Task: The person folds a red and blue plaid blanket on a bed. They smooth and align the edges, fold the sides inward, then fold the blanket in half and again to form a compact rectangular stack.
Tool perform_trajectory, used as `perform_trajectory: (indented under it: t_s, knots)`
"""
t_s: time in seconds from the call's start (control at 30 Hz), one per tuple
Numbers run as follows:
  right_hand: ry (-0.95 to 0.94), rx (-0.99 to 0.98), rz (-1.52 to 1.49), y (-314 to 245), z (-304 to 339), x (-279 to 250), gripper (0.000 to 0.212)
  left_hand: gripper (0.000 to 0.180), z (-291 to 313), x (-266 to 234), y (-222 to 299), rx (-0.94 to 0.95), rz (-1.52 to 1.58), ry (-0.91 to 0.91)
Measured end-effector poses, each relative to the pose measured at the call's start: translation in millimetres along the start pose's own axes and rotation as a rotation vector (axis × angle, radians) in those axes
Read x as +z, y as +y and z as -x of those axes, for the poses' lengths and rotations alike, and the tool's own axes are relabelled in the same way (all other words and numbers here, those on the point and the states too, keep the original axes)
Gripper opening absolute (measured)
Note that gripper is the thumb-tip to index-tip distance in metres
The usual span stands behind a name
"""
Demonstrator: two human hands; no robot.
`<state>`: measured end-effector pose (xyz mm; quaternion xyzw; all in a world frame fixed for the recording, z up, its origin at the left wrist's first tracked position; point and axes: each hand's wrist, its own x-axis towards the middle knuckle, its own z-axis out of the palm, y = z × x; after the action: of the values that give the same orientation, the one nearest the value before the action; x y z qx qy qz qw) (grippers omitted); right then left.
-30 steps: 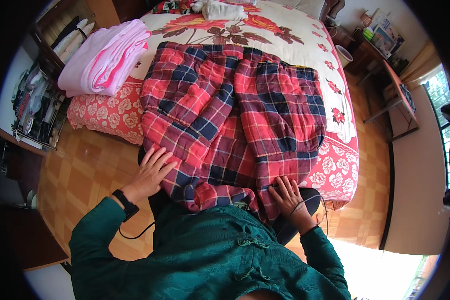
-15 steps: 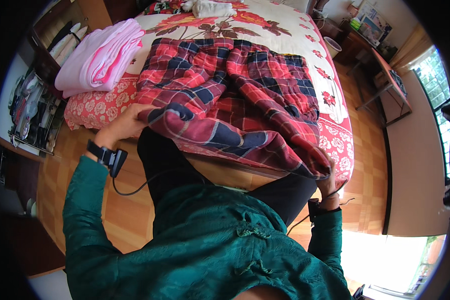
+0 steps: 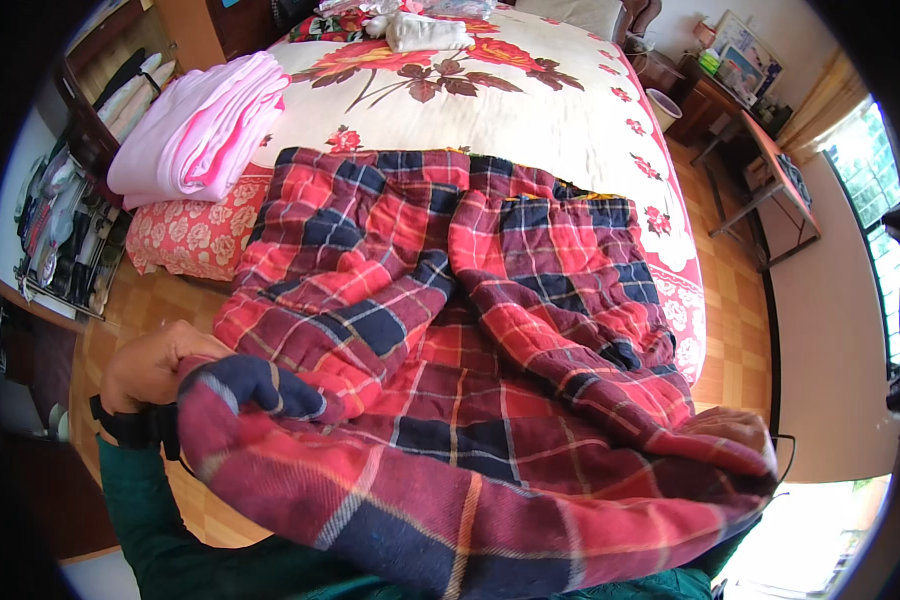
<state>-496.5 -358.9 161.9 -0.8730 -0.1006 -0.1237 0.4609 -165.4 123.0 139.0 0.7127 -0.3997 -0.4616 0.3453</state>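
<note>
Now both hands (image 3: 155,365) grip plaid blanket (image 3: 450,330) edge.

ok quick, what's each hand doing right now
Left hand: closed on the near edge of the red plaid blanket.
Right hand: gripping the blanket's other near corner, mostly hidden by the cloth.

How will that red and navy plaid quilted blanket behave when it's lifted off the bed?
The red and navy plaid quilted blanket is probably floppy: it creases and drapes between the left hand and right hand. Its padded folds suggest some bulk. Likely not slippery.
</note>
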Motion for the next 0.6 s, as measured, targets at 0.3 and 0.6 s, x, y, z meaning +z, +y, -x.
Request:
perform_trajectory:
  t_s: [0.3,0.6]
  knots:
    - [0.174,0.387,-0.041,154.8,-145.0,-86.8,0.041,0.067,-108.0,-78.3,16.2,-0.151,0.087,0.567]
    - [0.132,0.644,0.657,344.0,-259.9,-17.6,0.042,0.053,-265.2,-145.5,-93.7,-0.001,-0.150,0.751]
